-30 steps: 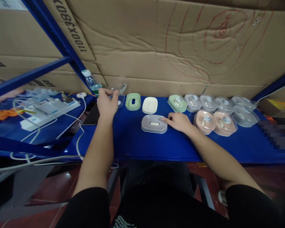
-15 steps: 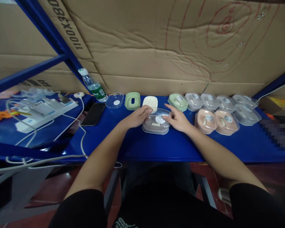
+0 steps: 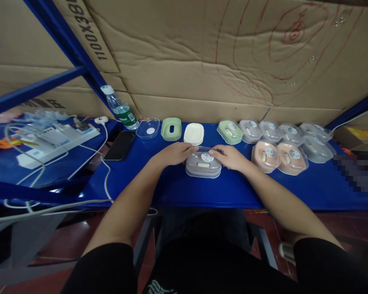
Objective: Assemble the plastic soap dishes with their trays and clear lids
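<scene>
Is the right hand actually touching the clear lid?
Touching: the head view shows the right hand with its thumb laid on the clear lid, overlapping the round sticker.

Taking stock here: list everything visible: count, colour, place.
central lidded box: 1, grey, front
cream piece: 1, cream, centre
open box: 1, green, back centre
loose lid: 1, clear, left
bottle: 1, clear, left
phone: 1, black, left
power strip: 1, white, left
cables: several, white, left
orange clutter: uncounted, orange, left
peach boxes: 2, peach, right
covered box: 1, green, right
translucent boxes: about five, greyish, rear right
cardboard: uncounted, brown, behind
table: 1, blue, beneath
left hand, right hand: 2, on central box
sleeves: 2, black, below
</scene>
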### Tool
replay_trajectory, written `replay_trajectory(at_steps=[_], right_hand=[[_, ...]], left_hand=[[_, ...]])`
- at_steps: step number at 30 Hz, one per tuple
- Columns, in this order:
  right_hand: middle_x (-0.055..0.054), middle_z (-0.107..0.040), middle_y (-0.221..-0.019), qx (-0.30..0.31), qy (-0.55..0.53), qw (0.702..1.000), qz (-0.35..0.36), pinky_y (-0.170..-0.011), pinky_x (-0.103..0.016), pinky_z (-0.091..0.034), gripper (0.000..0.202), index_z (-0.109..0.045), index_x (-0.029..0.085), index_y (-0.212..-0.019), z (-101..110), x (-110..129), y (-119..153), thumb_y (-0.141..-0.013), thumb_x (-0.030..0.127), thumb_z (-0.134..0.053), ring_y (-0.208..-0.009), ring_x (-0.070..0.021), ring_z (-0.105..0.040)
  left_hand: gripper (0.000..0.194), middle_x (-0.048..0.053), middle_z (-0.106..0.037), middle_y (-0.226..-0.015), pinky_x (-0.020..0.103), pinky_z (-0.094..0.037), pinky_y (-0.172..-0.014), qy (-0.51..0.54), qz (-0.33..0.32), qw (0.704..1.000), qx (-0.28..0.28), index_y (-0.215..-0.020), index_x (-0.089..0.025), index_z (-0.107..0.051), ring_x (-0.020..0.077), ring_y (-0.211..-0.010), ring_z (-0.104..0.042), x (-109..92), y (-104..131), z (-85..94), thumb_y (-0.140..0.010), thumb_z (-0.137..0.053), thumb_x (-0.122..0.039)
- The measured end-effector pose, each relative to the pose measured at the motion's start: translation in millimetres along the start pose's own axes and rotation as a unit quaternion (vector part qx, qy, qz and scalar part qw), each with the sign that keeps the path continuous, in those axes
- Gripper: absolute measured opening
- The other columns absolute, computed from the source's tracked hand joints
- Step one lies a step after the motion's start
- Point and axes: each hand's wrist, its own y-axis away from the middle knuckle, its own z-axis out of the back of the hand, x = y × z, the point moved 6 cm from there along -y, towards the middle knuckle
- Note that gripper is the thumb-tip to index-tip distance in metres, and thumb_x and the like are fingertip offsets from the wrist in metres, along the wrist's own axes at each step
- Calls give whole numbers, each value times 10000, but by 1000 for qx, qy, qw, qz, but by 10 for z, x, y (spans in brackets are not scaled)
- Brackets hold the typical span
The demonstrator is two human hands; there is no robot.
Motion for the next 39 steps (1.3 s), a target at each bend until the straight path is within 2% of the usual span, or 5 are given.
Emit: replay_trajectory(at_steps=[14, 21, 28, 35, 39], right_hand=[[-123, -819, -1153, -82, 57, 994, -35, -860, -390, -530, 510, -718, 203, -1340, 69, -173, -50, -1082, 586, -502, -1079, -328, -756], [-123, -826, -1165, -118, -89, 986, -76, -901, -410, -578, 573, -601, 167, -1462, 134, -265, -56, -1063, 577, -563, -980, -299, -788], [-175, -633, -1559, -168, -125, 976, -54, -1046, -532, -576, 743, -462, 212, -1595, 124, -367, -96, -1004, 638, -608, -1085, -322, -781], [-183, -375, -1754, -99, 31, 995, -1, -1238, -631, -420, 1081, -390, 241, -1677, 10, -318, -112, -793, 661, -847, -1594, -455, -392], [-162, -446, -1710, -149, 95, 984, -14, -1147, -581, -520, 792, -518, 262, -1601, 113, -334, -109, -894, 486, -798, -1477, -431, -548]], left_hand=[[479, 69, -765, -806, 336, -466, -610, 19, 16, 1000, -9, -1059, -190, -735, 192, -626, -669, 37, -45, -17, -1000, -543, -625], [526, 80, -800, -821, 327, -483, -522, 99, 68, 992, 34, -1177, -195, -723, 186, -540, -671, 74, -37, -87, -948, -640, -660], [815, 162, -828, -988, 352, -504, -536, 192, 73, 979, 3, -1630, -150, -415, 185, -501, -651, 80, -128, -175, -972, -673, -555], [768, 159, -782, -1265, 365, -589, -682, 223, -9, 973, 59, -1602, -213, -486, 178, -637, -714, -79, -160, -376, -960, -689, -582], [611, 165, -741, -1361, 446, -602, -932, 72, -2, 995, -75, -1443, -170, -638, 278, -991, -763, 26, -215, -249, -966, -682, -550]])
